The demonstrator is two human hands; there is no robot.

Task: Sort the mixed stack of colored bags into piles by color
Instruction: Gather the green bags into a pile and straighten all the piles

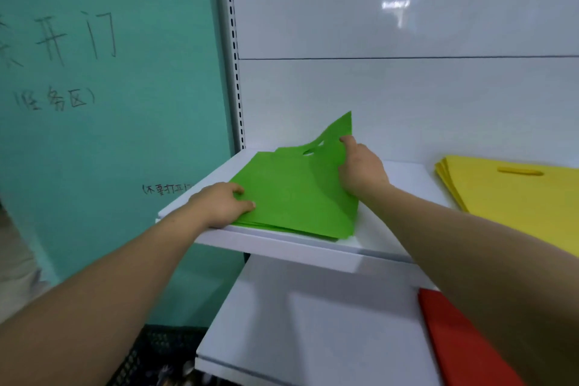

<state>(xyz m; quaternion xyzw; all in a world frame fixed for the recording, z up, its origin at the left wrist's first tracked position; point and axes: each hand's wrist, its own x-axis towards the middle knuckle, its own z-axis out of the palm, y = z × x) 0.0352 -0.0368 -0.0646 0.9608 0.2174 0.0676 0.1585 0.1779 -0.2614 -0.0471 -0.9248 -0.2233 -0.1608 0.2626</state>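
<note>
A pile of green bags [294, 194] lies at the left end of the upper white shelf [385, 229]. My left hand [219, 204] grips the pile's near left corner, thumb on top. My right hand [360, 169] holds the top green bag at its right edge, and the bag's far corner near the handle slot is lifted and curled up. To the right on the same shelf sits a pile of yellow bags [513, 197]. On the lower shelf, under my right forearm, a red bag [454, 341] shows in part.
The lower white shelf [313, 323] sticks out below the upper one. A teal wall [109, 135] with handwriting stands at the left, beside the slotted shelf upright [235, 56]. A dark mesh basket [156, 357] sits on the floor at bottom left.
</note>
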